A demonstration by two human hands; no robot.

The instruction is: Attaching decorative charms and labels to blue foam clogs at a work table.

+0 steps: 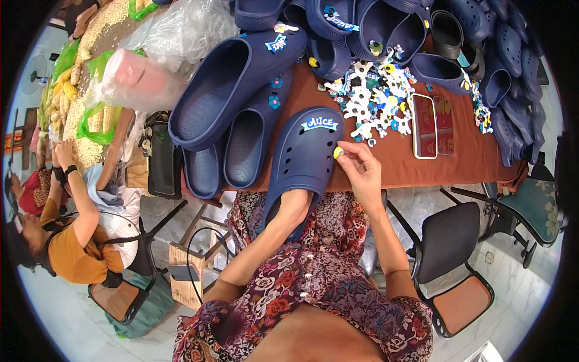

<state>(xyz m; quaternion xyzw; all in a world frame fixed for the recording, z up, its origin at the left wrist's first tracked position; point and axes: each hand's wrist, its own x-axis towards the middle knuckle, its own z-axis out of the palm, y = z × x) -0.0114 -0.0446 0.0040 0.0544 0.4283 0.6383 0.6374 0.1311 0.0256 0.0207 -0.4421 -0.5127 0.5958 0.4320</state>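
Note:
A navy clog with holes in its upper lies at the front edge of the brown-clothed table, toe pointing away from me. My left hand reaches into it through the heel opening, its fingers hidden under the upper. A white-and-blue lettered banner charm sits on the toe. Between thumb and fingertips, my right hand pinches a small yellow shoe charm against the right side of the upper. Beyond that hand lies a pile of loose shoe charms, mostly white, with blue and yellow pieces.
Left of my clog lie more navy clogs, with others stacked at the back and right. A smartphone rests right of the charms. At far left, another person sits near corn cobs and kernels. A chair stands to my right.

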